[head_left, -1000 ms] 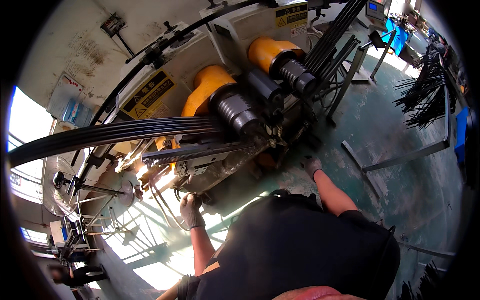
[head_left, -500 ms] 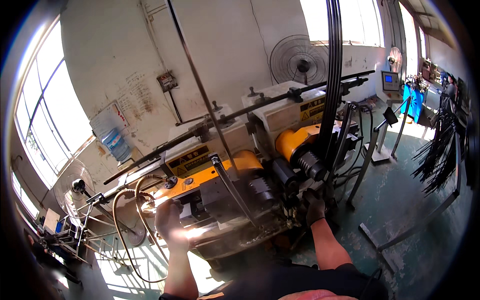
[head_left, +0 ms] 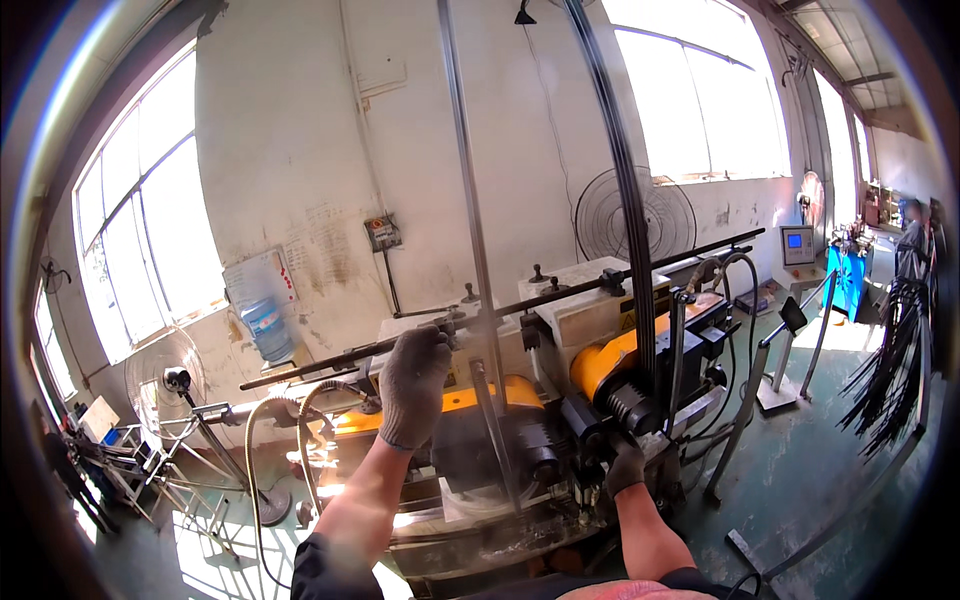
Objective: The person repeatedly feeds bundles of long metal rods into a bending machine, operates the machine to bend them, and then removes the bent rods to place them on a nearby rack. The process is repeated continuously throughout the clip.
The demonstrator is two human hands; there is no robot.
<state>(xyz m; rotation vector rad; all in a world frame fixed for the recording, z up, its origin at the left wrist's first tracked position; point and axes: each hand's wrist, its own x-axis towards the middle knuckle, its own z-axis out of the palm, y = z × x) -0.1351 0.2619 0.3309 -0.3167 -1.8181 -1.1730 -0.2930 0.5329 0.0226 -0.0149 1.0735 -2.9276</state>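
My left hand (head_left: 414, 385), in a grey work glove, is raised in front of the long dark horizontal bar (head_left: 352, 356). Its fingers bend away from me, so their grip is hidden. Just to its right a thin, shiny metal rod (head_left: 470, 190) stands nearly upright, its lower end on the machine. My right hand (head_left: 625, 467), in a dark glove, is low beside a black cylinder (head_left: 588, 428) on the machine; shadow hides its fingers. The machine has two orange housings (head_left: 603, 366) with black ribbed collars (head_left: 630, 403). A bundle of dark rods (head_left: 632, 200) rises above the right housing.
Hoses (head_left: 252, 470) loop at the machine's left. A fan (head_left: 640, 215) stands by the wall, another (head_left: 175, 380) at left near a water bottle (head_left: 267, 328). A rack of dark rods (head_left: 893, 365), a control box (head_left: 797, 245) and a blue machine (head_left: 846, 280) are at right. A distant person (head_left: 911, 240) stands there.
My left hand has risen from the machine's left front up and right to the horizontal bar. My right hand remains low by the machine. The view has tilted up.
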